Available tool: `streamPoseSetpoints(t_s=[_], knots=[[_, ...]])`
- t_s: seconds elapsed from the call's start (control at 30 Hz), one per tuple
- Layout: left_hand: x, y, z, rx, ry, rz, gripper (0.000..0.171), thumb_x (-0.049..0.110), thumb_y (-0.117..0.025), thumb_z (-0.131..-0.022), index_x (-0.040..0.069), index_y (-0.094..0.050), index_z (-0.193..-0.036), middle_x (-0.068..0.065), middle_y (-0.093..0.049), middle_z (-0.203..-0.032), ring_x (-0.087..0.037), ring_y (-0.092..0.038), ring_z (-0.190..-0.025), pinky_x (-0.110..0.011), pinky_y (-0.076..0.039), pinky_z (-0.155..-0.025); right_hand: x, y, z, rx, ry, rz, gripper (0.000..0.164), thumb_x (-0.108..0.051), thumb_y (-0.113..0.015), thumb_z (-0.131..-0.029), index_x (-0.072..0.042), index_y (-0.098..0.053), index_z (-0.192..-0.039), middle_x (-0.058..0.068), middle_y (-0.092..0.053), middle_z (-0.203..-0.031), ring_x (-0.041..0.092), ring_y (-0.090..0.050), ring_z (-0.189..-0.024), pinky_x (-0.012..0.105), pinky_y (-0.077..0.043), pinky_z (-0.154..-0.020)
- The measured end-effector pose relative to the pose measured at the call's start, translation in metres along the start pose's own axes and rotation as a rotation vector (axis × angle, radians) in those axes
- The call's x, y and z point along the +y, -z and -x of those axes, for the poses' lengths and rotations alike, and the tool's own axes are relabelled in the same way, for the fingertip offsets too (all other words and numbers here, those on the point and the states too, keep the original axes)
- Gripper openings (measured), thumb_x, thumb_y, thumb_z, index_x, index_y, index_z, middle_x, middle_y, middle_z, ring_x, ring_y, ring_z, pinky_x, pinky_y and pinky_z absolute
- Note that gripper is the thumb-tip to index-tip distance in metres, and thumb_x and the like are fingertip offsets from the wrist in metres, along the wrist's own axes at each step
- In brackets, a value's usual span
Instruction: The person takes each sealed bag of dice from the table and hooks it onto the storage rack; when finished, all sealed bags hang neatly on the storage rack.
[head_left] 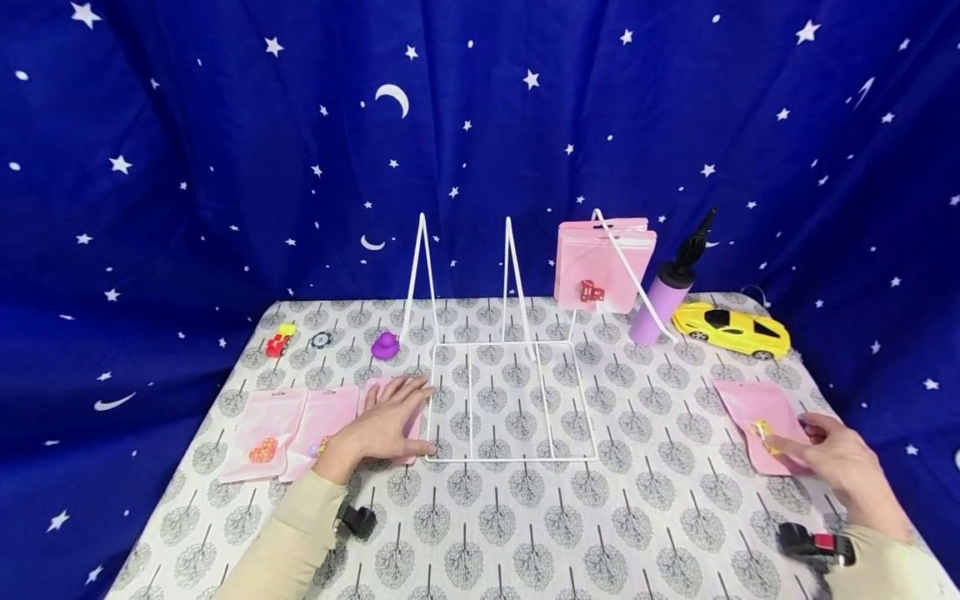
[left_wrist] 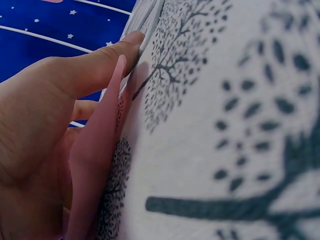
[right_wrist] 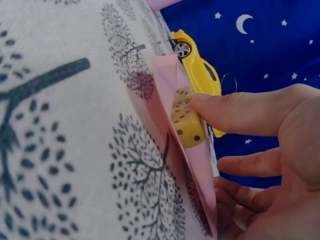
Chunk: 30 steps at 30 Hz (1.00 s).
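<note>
My left hand point(head_left: 387, 421) lies over a pink pouch point(head_left: 414, 425), fingers spread fairly straight, its thumb reaching the near left side of the white wire rack point(head_left: 512, 459). In the left wrist view the pouch point(left_wrist: 95, 150) slopes up beside the palm. At the far right, my right hand point(head_left: 843, 462) touches another pink pouch point(head_left: 750, 400) with its thumb, right over a yellow die point(right_wrist: 189, 131) showing through the front. Its other fingers bend loosely beside the pouch's edge. Two more pink pouches, one with orange dotted pieces point(head_left: 263, 451), lie left of my left hand.
Pink pouches point(head_left: 581, 262) with red dice hang on the rack's right prong. Behind stand a lilac hand pump point(head_left: 660, 307) and a yellow toy car point(head_left: 731, 330). A purple duck point(head_left: 386, 347), a small round piece point(head_left: 321, 340) and a red-and-yellow toy point(head_left: 279, 340) sit at back left.
</note>
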<state>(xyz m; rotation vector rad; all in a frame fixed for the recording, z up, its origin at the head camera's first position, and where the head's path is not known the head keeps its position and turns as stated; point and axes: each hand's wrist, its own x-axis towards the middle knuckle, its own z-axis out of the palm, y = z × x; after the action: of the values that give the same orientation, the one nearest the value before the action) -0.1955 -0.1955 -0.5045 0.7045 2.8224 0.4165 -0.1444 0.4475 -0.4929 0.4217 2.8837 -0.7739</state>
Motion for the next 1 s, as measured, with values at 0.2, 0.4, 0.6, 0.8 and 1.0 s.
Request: streamPoseSetpoints(t_s=[0.2, 0.4, 0.6, 0.8, 1.0], knots=[[0.0, 0.001, -0.002, 0.0, -0.009, -0.004, 0.101, 0.068, -0.068, -0.074, 0.023, -0.027, -0.154, -0.002, -0.013, -0.164, -0.037, -0.01, -0.15, -0.073, -0.004, -0.112, -0.001, 0.002, -0.001, -0.004, -0.016, 0.043, 0.095, -0.054, -0.069, -0.083, 0.015, -0.031, -0.136, 0.039, -0.048, -0.123, 0.054, -0.05, -0.103, 0.059, -0.043, -0.08], [0.0, 0.003, -0.003, -0.001, 0.002, -0.004, 0.101, 0.067, -0.069, -0.074, 0.024, -0.026, -0.155, -0.001, -0.012, -0.164, -0.036, -0.009, -0.15, -0.072, -0.003, -0.113, -0.007, 0.001, -0.006, -0.026, -0.032, -0.029, 0.092, -0.048, -0.072, -0.083, 0.015, -0.031, -0.136, 0.028, -0.059, -0.103, 0.039, -0.06, -0.089, 0.047, -0.05, -0.075], [-0.001, 0.004, -0.003, 0.002, 0.0, -0.001, 0.102, 0.067, -0.07, -0.073, 0.024, -0.026, -0.155, -0.002, -0.014, -0.164, -0.036, -0.01, -0.15, -0.072, -0.002, -0.113, -0.006, -0.005, -0.005, -0.064, -0.012, -0.181, 0.062, -0.034, -0.076, -0.083, 0.011, -0.048, -0.115, -0.007, -0.058, -0.078, 0.003, -0.054, -0.066, 0.02, -0.05, -0.057], [-0.002, 0.003, -0.002, 0.004, -0.009, -0.002, 0.101, 0.067, -0.069, -0.074, 0.024, -0.026, -0.155, -0.003, -0.014, -0.164, -0.037, -0.01, -0.15, -0.073, -0.003, -0.112, -0.005, -0.01, 0.0, 0.002, 0.003, -0.15, 0.054, -0.037, -0.077, -0.082, 0.004, -0.053, -0.106, -0.012, -0.059, -0.075, 0.001, -0.049, -0.066, 0.02, -0.042, -0.056], [-0.002, 0.002, 0.0, 0.001, -0.006, 0.0, 0.101, 0.067, -0.07, -0.074, 0.024, -0.027, -0.155, -0.003, -0.014, -0.164, -0.037, -0.01, -0.15, -0.072, -0.003, -0.113, -0.009, -0.009, 0.003, 0.014, 0.008, -0.144, 0.055, -0.036, -0.079, -0.081, 0.004, -0.054, -0.109, -0.016, -0.061, -0.072, -0.001, -0.05, -0.066, 0.019, -0.04, -0.057]])
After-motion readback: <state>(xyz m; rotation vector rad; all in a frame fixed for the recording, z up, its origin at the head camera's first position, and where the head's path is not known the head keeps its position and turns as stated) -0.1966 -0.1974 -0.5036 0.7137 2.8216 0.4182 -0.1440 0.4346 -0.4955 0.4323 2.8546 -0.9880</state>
